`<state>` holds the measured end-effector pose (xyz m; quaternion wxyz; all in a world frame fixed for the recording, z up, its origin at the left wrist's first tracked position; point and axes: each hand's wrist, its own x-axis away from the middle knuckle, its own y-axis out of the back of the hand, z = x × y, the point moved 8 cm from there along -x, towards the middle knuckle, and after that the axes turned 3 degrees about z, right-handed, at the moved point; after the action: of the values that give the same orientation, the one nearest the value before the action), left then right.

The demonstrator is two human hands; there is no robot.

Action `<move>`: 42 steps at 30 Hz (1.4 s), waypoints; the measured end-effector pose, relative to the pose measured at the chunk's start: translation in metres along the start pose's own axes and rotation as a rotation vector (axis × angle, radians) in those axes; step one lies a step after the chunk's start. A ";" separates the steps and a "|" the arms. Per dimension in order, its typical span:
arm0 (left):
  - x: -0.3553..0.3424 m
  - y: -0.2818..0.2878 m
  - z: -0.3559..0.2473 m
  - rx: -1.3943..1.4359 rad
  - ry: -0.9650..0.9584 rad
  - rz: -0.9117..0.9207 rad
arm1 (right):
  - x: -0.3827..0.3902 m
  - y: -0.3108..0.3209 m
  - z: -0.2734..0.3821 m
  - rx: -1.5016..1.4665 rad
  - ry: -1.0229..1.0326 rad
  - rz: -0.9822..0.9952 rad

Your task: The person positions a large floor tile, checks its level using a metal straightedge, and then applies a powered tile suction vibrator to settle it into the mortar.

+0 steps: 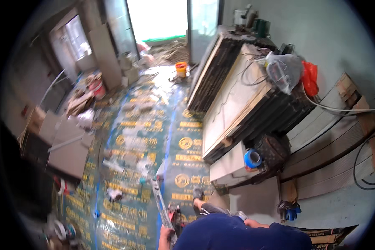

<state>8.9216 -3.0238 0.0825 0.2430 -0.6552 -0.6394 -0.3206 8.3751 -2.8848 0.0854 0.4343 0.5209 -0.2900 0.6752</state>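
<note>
My left hand (166, 235) is closed around the lower end of a long, silvery metal bar (160, 201), which slants away from me over the covered floor. Beside the bar, by my leg, is a red and dark metal tool (174, 214), partly hidden by my navy shirt. My right hand (254, 223) shows only in part at the edge of the shirt; its fingers are hidden. Close to it is a small greyish-white thing (240, 215), too blurred to name. My dark shoe (198, 193) rests on the printed green floor sheet (181, 168).
To the right lean stacked large slabs (233, 100), with a blue tape roll (253, 158) and a brown bag (273, 151) near their foot. Cardboard boxes (68, 143) stand left. An orange bucket (181, 69) sits near the doorway, where a person (143, 52) is partly visible.
</note>
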 end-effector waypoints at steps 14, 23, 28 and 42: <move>-0.300 -0.017 -0.363 -0.234 -0.062 0.078 | -0.107 0.206 0.392 -0.216 -0.058 -0.197; -0.461 -0.021 -0.472 -0.505 0.217 0.078 | -0.175 0.300 0.509 0.042 -0.049 -0.002; -0.529 -0.030 -0.532 -0.089 0.266 0.254 | -0.155 0.352 0.604 -0.187 -0.194 -0.121; -0.646 -0.031 -0.803 -0.432 -0.055 0.270 | -0.317 0.602 0.922 -0.165 -0.193 -0.062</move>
<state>8.8175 -4.0470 0.1506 0.1204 -0.7800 -0.4690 -0.3964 8.2819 -4.0265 0.0859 0.4666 0.5547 -0.3686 0.5821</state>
